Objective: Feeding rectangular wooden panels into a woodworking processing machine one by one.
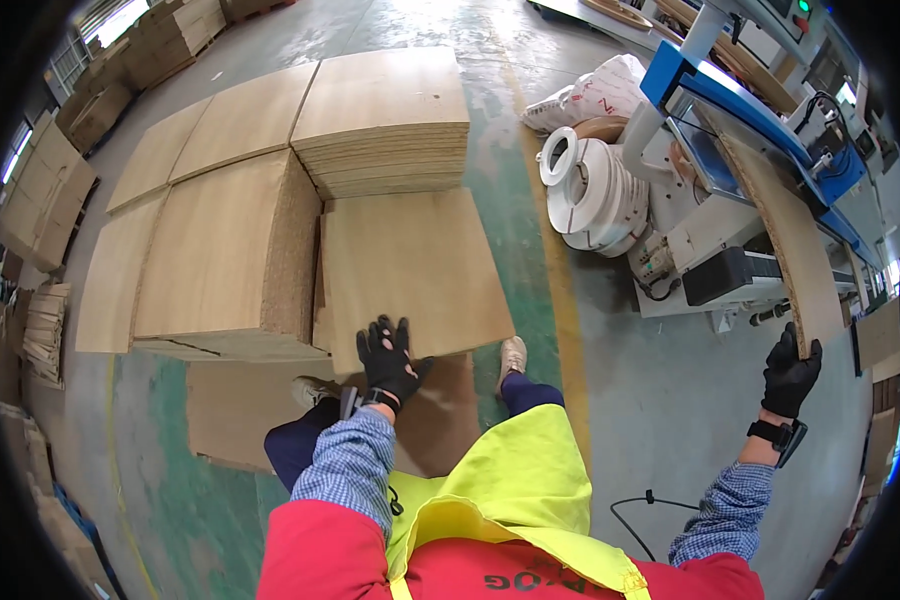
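Observation:
My left hand (pixel 390 360), in a black glove with a worn patch, lies with spread fingers on the near edge of a loose square wooden panel (pixel 410 260). That panel sits slightly askew, lower than the tall stacks beside it. Far to the right, my gloved right hand (pixel 792 375) grips the near end of a long wooden board (pixel 795 240). The board's far part lies along a blue and white machine (pixel 750 120), where the machine's upper beam partly hides it.
Tall stacks of wooden panels (pixel 215 240) stand left and ahead. White coils of edge-banding strip (pixel 595 190) are piled beside the machine. A cardboard sheet (pixel 230 410) lies under my feet, and a black cable (pixel 650 498) runs on the floor. Stacked boxes (pixel 45 190) line the far left.

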{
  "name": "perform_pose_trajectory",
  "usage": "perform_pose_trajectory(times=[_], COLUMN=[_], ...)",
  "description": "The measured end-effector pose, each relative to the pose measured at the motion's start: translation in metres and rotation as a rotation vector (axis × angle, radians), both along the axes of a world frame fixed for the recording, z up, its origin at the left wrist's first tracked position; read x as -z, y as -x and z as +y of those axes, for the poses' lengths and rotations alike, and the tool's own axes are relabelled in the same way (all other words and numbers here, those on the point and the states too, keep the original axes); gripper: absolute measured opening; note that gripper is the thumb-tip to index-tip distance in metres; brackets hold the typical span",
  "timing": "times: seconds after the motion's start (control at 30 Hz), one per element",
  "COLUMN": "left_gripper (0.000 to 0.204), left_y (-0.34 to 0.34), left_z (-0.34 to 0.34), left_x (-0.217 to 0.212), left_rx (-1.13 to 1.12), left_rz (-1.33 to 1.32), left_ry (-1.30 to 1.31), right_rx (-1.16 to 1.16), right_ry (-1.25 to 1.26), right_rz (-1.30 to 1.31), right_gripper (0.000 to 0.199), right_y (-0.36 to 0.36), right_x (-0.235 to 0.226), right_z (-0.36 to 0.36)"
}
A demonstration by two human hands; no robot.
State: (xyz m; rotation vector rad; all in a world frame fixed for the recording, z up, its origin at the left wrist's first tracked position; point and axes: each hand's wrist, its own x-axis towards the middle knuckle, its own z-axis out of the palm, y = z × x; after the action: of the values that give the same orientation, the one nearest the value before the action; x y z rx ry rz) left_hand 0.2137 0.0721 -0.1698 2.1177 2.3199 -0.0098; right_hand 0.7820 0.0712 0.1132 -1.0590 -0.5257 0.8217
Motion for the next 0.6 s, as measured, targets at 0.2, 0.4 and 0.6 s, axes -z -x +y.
perform_pose_trajectory(times=[0.2,0.4,0.6], left_gripper=[0.079,0.09,0.057], left_y=[0.009,0.036,0.074], left_z=[-0.015,-0.017,-0.016], left_x=[0.002,0.02,0.059], left_rx=[-0.176,-0.652,-0.522], left_rz=[-0.127,-0.605,-1.452], left_ry=[0.009,-0.114,-0.346], right_rx=[-0.008,-0.06,-0.081], right_ry=[-0.017,-0.043,-0.096], right_rz=[-0.008,0.026,-0.023], right_gripper=[0.042,0.044,0.049], right_y=[-0.011,-0.038,-0.152], right_x=[0.004,0.008,0.033], right_z=[0.0,0.003,0.029])
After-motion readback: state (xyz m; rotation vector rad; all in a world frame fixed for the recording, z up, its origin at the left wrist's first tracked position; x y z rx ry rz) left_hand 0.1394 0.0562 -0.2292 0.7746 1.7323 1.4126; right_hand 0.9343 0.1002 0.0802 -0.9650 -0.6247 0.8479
